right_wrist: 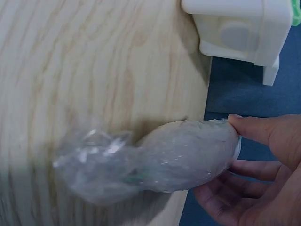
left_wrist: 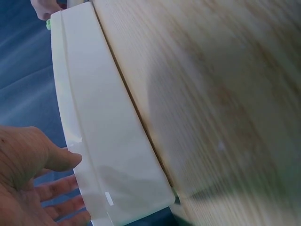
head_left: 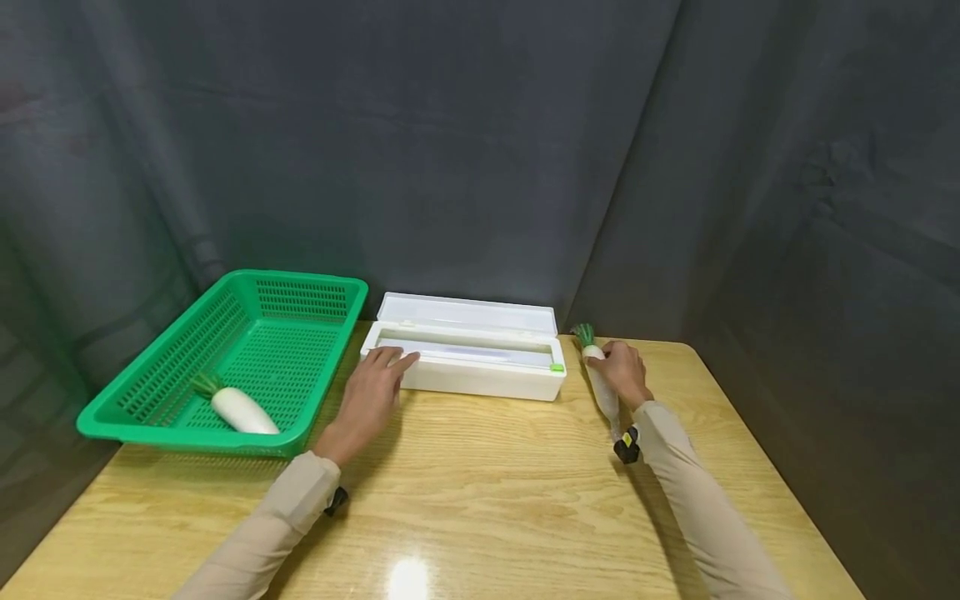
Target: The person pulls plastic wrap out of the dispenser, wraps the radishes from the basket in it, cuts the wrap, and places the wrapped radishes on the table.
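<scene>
My right hand (head_left: 624, 372) holds a white radish (head_left: 602, 393) near its leafy top, over the right side of the table. Clear plastic film (right_wrist: 96, 165) wraps this radish and bunches up loosely past its tip. My left hand (head_left: 371, 393) is at the left front corner of a white cling film dispenser box (head_left: 480, 382). Its fingers (left_wrist: 61, 188) are spread and relaxed along the box's upper edge. The box's lid (head_left: 468, 312) stands raised at the back, and a green slider (head_left: 557, 367) sits at the right end of the front rim.
At the left stands a green plastic basket (head_left: 341, 350), with another white radish (head_left: 242, 410) lying in its near part, green stems toward the left. Dark curtains (head_left: 450, 150) hang behind and beside the wooden table (head_left: 480, 492).
</scene>
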`<control>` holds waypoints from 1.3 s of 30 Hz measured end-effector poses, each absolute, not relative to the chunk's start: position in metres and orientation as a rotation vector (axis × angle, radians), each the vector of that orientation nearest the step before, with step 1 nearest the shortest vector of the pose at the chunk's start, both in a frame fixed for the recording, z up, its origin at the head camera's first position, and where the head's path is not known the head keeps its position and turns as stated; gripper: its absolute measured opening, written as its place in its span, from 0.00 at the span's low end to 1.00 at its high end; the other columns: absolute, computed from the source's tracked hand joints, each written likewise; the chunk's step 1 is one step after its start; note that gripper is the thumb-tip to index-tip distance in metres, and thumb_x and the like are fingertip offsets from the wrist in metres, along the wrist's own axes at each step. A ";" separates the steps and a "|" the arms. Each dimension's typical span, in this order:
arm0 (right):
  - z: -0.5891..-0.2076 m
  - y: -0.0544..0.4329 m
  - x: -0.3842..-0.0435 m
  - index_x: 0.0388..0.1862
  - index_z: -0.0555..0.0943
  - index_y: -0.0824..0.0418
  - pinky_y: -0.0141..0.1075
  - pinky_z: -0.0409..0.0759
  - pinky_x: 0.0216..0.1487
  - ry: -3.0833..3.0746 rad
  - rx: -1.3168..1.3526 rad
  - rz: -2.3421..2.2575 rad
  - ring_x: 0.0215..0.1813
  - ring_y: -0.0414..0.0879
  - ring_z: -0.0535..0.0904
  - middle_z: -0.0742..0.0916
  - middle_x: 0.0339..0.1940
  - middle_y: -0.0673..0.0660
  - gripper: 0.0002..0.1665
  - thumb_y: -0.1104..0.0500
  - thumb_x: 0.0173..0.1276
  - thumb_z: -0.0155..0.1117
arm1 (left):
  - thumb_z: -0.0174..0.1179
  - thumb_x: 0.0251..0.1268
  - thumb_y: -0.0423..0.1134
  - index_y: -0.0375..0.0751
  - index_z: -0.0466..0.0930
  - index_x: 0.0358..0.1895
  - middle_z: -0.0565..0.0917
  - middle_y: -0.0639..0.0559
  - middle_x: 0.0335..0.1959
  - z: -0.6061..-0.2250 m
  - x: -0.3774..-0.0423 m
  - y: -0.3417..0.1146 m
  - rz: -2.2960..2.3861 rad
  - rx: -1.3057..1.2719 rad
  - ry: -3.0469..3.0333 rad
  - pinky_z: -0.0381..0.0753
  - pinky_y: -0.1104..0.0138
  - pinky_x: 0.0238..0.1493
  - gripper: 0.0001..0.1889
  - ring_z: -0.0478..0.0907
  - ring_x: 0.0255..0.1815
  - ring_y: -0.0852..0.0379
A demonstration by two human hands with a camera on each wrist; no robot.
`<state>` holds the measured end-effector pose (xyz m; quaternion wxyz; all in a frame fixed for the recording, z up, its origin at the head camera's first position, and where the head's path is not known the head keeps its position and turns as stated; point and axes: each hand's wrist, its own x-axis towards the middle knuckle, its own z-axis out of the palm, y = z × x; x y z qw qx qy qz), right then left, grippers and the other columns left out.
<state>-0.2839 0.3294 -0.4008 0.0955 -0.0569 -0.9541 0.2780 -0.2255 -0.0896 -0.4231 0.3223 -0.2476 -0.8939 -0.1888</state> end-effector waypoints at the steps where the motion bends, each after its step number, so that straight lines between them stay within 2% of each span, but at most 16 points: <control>1: -0.402 0.330 -0.284 0.43 0.85 0.74 0.47 0.75 0.37 -2.826 -0.170 0.827 0.40 0.61 0.83 0.88 0.42 0.71 0.19 0.56 0.71 0.71 | 0.66 0.59 0.17 0.36 0.87 0.58 0.85 0.34 0.52 -0.423 -0.226 -0.089 -0.496 -0.651 -2.350 0.82 0.47 0.58 0.23 0.80 0.55 0.35; 5: -0.405 0.331 -0.283 0.36 0.83 0.71 0.39 0.69 0.30 -2.839 -0.181 0.845 0.30 0.51 0.77 0.85 0.31 0.64 0.17 0.55 0.72 0.70 | 0.67 0.61 0.19 0.36 0.87 0.57 0.85 0.35 0.52 -0.422 -0.227 -0.088 -0.503 -0.651 -2.359 0.82 0.48 0.56 0.21 0.81 0.55 0.36; 8: -0.406 0.332 -0.283 0.34 0.81 0.69 0.39 0.69 0.28 -2.862 -0.181 0.850 0.27 0.50 0.74 0.82 0.28 0.61 0.17 0.55 0.74 0.69 | 0.68 0.62 0.21 0.36 0.88 0.56 0.86 0.36 0.51 -0.420 -0.229 -0.086 -0.508 -0.652 -2.351 0.83 0.47 0.53 0.19 0.81 0.53 0.36; 10: -0.406 0.332 -0.283 0.39 0.82 0.72 0.44 0.74 0.32 -2.877 -0.173 0.839 0.30 0.55 0.78 0.85 0.33 0.67 0.17 0.56 0.75 0.67 | 0.69 0.62 0.22 0.36 0.88 0.55 0.86 0.37 0.50 -0.419 -0.230 -0.086 -0.500 -0.654 -2.344 0.83 0.48 0.51 0.18 0.81 0.52 0.37; 12: -0.405 0.331 -0.283 0.49 0.82 0.76 0.52 0.80 0.40 -2.887 -0.169 0.815 0.40 0.64 0.83 0.86 0.45 0.74 0.21 0.56 0.75 0.66 | 0.69 0.63 0.23 0.37 0.88 0.55 0.86 0.37 0.49 -0.417 -0.232 -0.086 -0.494 -0.658 -2.343 0.83 0.47 0.48 0.17 0.82 0.52 0.37; 15: -0.403 0.328 -0.282 0.63 0.77 0.79 0.63 0.79 0.55 -2.887 -0.141 0.766 0.58 0.73 0.80 0.81 0.61 0.79 0.28 0.56 0.77 0.64 | 0.68 0.64 0.24 0.38 0.89 0.54 0.87 0.39 0.47 -0.415 -0.233 -0.087 -0.502 -0.651 -2.361 0.82 0.47 0.46 0.16 0.82 0.50 0.38; 17: -0.401 0.324 -0.281 0.65 0.75 0.80 0.65 0.78 0.59 -2.857 -0.089 0.738 0.62 0.74 0.77 0.79 0.63 0.80 0.29 0.57 0.77 0.63 | 0.68 0.65 0.24 0.38 0.89 0.53 0.87 0.40 0.46 -0.413 -0.235 -0.089 -0.524 -0.645 -2.373 0.81 0.47 0.46 0.15 0.81 0.49 0.38; 25: -0.395 0.297 -0.274 0.54 0.82 0.79 0.60 0.80 0.55 -2.593 0.287 0.769 0.55 0.71 0.81 0.83 0.52 0.76 0.17 0.67 0.73 0.68 | 0.69 0.66 0.27 0.39 0.90 0.48 0.86 0.42 0.42 -0.414 -0.243 -0.092 -0.591 -0.640 -2.371 0.79 0.48 0.46 0.10 0.81 0.46 0.40; 35: -0.387 0.260 -0.260 0.53 0.84 0.72 0.54 0.84 0.51 -2.538 0.713 0.826 0.52 0.61 0.83 0.85 0.52 0.66 0.14 0.67 0.73 0.69 | 0.68 0.68 0.30 0.38 0.89 0.47 0.86 0.42 0.44 -0.422 -0.252 -0.095 -0.649 -0.644 -2.338 0.77 0.48 0.48 0.07 0.79 0.46 0.40; 39: -0.387 0.249 -0.259 0.55 0.85 0.70 0.52 0.84 0.53 -2.591 0.832 0.880 0.51 0.57 0.83 0.86 0.52 0.63 0.14 0.65 0.73 0.69 | 0.70 0.67 0.31 0.37 0.89 0.48 0.86 0.41 0.47 -0.424 -0.256 -0.094 -0.669 -0.662 -2.310 0.78 0.46 0.51 0.08 0.80 0.49 0.38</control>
